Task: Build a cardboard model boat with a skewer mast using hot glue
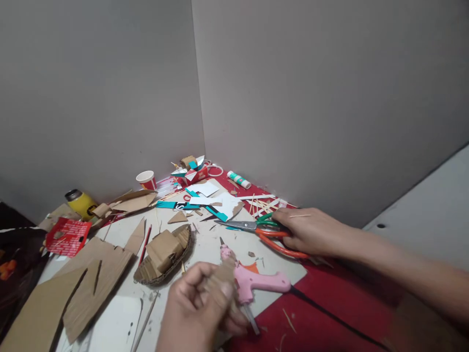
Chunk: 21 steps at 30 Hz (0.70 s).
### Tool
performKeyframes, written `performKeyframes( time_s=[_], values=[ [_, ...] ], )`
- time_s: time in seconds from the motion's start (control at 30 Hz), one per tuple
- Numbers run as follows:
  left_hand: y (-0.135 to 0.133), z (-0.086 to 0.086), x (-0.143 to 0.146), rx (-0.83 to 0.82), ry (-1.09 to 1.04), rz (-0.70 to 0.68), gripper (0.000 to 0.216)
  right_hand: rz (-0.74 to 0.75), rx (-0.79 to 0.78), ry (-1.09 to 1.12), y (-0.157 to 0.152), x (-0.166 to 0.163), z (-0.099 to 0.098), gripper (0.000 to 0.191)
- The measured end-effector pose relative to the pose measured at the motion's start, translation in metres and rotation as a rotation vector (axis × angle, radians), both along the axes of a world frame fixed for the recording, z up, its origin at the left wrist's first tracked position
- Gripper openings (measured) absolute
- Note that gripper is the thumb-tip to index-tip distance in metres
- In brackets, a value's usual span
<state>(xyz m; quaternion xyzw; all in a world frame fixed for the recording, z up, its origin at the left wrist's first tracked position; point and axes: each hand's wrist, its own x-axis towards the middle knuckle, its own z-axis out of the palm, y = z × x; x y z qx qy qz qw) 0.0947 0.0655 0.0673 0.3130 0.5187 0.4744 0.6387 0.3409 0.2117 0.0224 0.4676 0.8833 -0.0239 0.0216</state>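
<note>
My left hand (pixel 200 305) is low in the middle, its fingers closed on a small brown cardboard piece (pixel 220 281). My right hand (pixel 311 230) reaches in from the right and rests on the handles of the scissors (pixel 256 226), one pair orange-handled and one green-handled; a thin wooden stick lies across its knuckles. The fingers curl around the handles. A pink glue gun (pixel 256 281) lies on the white board between both hands, its black cord trailing right. A cardboard boat model (pixel 164 254) sits left of the glue gun.
Large cardboard sheets (pixel 84 288) lie at the left. A paper cup (pixel 146 179), yellow bottle (pixel 81 203), glue stick (pixel 240 180), red packet (pixel 68 236), wooden sticks (pixel 262 201) and paper scraps crowd the corner by the grey walls. A red mat (pixel 322 313) covers the floor.
</note>
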Motion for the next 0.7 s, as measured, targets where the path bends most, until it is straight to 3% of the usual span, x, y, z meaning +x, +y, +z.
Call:
performKeyframes(
  time_s=[0.07,0.17,0.33,0.57,0.7],
  values=[
    [0.012,-0.013,-0.009,0.040,-0.046,0.145,0.037,-0.027,0.015,0.009,-0.005,0.004,0.004,0.009],
    [0.021,-0.025,-0.016,0.077,-0.099,0.233,0.040,-0.090,0.012,0.082,-0.015,0.010,0.003,0.021],
    [0.024,-0.032,-0.022,0.085,-0.121,0.235,0.044,-0.079,-0.152,0.385,-0.036,0.010,0.001,0.033],
    [0.024,-0.032,-0.024,0.102,-0.129,0.217,0.044,0.058,-0.400,0.266,-0.058,-0.005,0.015,0.062],
    [0.023,-0.030,-0.025,0.124,-0.119,0.152,0.037,0.115,-0.414,0.246,-0.063,-0.016,0.022,0.059]
  ],
)
